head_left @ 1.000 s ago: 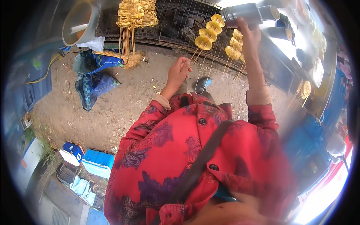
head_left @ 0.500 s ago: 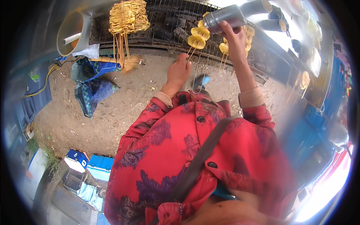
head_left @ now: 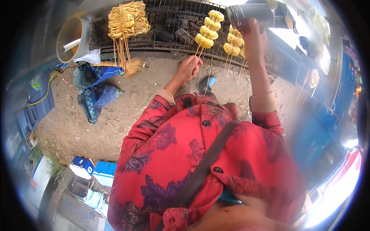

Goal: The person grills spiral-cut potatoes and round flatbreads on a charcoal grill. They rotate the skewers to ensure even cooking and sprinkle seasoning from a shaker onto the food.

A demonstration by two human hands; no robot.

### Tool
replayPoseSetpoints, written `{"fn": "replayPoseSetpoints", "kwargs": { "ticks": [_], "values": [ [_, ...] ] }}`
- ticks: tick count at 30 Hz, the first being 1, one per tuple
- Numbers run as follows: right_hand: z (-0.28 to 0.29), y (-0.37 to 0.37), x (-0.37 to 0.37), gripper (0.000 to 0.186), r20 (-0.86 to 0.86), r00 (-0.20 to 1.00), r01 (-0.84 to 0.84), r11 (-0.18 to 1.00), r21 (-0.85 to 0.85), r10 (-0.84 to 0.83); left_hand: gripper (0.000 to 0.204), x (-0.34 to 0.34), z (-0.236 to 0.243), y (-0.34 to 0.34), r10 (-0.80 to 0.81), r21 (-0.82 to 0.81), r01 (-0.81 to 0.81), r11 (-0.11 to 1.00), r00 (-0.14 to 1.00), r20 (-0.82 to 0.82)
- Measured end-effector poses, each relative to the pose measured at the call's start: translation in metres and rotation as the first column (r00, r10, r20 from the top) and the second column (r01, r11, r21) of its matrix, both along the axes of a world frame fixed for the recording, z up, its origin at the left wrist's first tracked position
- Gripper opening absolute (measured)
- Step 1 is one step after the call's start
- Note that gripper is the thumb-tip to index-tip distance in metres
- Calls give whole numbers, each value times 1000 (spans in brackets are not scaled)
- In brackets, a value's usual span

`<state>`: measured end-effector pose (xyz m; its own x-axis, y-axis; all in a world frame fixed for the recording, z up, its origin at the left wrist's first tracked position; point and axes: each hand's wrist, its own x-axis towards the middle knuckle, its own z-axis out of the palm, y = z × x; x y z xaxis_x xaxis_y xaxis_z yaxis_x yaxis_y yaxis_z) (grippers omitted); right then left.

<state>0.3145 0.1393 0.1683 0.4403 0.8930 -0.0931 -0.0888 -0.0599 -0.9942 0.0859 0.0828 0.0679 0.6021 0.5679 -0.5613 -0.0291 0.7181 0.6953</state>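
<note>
My left hand [head_left: 188, 68] is closed round the thin wooden sticks of a skewer of thick yellow slices [head_left: 206, 35], which look like potato. Its slices stand edge-on over the wire grill [head_left: 163, 19]. In my right hand [head_left: 255, 43] is a grey metal canister [head_left: 252, 16], tilted on its side above the grill, with its ridged end pointing left. Beside the held skewer, more skewers of the same slices [head_left: 232, 43] lie on the grill, partly behind my right hand and the canister. A long bent metal wire [head_left: 199, 81] hangs down near my left hand.
A thick stack of yellow strip skewers [head_left: 128, 20] lies on the grill's left part. Further left stands a metal pot [head_left: 61, 42]. On the dirt ground lie a blue bag [head_left: 94, 96] and a straw broom [head_left: 134, 66]. More canisters [head_left: 283, 22] sit at the upper right.
The skewer in my left hand has turned, so its slices now show edge-on instead of face-up. My right hand and the canister have shifted right, away from the skewer.
</note>
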Motion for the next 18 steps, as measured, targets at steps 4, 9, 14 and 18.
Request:
{"fn": "replayPoseSetpoints", "kwargs": {
  "ticks": [4,9,14,18],
  "values": [
    [31,14,-11,43,-143,970,-164,965,204,195,37,-7,3,-8,-35,39,39,998,993,-110],
    [29,46,-34,43,224,941,293,943,-157,-255,43,-16,-9,-12,-2,45,6,999,995,-102],
    [-12,5,-3,46,21,999,-31,999,20,30,45,-21,-15,-17,49,11,-49,999,995,-87],
    [-18,-24,-21,55,54,998,-9,994,-111,15,46,-20,-21,-16,69,2,-69,998,994,-90]
  ]
}}
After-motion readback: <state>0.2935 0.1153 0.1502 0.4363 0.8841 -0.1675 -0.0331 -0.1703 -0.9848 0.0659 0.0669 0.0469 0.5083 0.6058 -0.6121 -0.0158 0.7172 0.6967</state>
